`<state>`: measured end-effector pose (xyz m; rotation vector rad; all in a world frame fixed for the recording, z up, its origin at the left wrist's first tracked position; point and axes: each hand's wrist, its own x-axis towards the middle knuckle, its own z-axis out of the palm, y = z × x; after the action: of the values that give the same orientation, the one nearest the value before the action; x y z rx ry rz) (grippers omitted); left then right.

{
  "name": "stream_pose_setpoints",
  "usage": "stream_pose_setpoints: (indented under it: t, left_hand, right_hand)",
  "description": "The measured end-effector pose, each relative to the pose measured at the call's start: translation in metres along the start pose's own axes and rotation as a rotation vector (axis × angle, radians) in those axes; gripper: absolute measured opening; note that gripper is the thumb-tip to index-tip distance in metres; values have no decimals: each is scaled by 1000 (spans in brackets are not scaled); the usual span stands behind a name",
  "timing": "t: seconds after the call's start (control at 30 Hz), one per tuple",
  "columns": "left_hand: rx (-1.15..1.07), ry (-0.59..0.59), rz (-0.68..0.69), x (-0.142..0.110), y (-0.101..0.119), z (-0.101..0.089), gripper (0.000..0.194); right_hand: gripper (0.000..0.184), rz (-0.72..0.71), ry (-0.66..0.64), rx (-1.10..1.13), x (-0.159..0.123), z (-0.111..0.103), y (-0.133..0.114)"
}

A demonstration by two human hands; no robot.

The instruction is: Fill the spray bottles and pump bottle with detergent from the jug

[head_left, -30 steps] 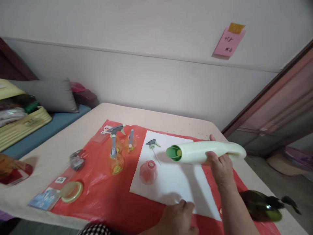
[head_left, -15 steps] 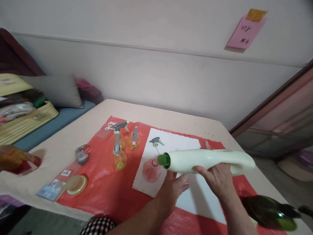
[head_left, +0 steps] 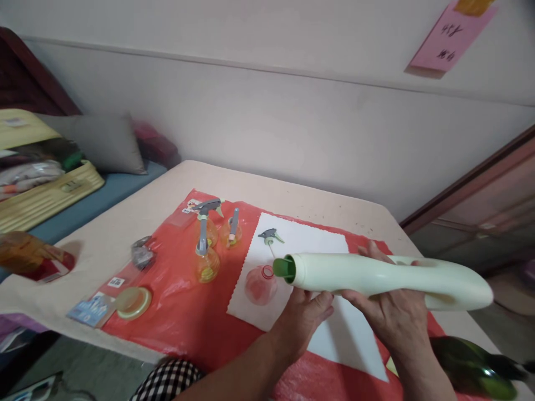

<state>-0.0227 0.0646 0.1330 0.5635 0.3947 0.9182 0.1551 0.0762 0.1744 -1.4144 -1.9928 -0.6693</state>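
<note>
A pale green detergent bottle [head_left: 334, 272] with a green pouring spout lies nearly level over the table, its mouth facing left. My right hand [head_left: 395, 312] grips its body from below and the near side. Under the front end is my left hand [head_left: 301, 317], holding it from below, fingers partly hidden. Just left of the spout, a pink round spray bottle [head_left: 259, 287] stands without its top on a white sheet [head_left: 246, 303]. A grey and green spray head [head_left: 270, 235] with a thin tube lies behind it. I cannot see any liquid leaving the spout.
Several clear spray bottles [head_left: 207, 264] stand on the red plastic cover [head_left: 179, 312]. Left of them are a grey lump [head_left: 142, 255], a round lid [head_left: 132, 302] and an amber bottle [head_left: 33, 256]. A dark green bottle [head_left: 468, 365] lies by my right forearm.
The detergent bottle has moved lower and right relative to the view, its spout nearing the pink bottle. My left hand has risen from the sheet to its front end. The view has shifted.
</note>
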Motion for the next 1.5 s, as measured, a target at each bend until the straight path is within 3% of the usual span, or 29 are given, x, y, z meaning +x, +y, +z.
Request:
stream_pose_setpoints:
  t: [0.43,0.67,0.83,1.0,1.23,1.5]
  left_hand:
    - [69,-21,-36,0,-1,-2,66]
    - [53,-11,-45,2,0,-9,71]
    - [-63,-75,-47,3,1,-12,72]
    - [-96,-110,-8,1,4,-8,72]
    - [-149,-76,-12,3,-2,-9,75]
    - [-143,-64,-25,3,-4,-12,80]
  right_hand:
    - [98,-61,-59,-53,-6,-7,8]
    - [79,-136,-60,-95,-7,-12,6]
    - [69,-121,-116,-105,-2,-18,0]
    - [66,-72,-159,-131,1,-23,-7]
    - [69,-193,-118,-196,2,-26,-7]
    - [65,-219,-125,-208,2,-27,-6]
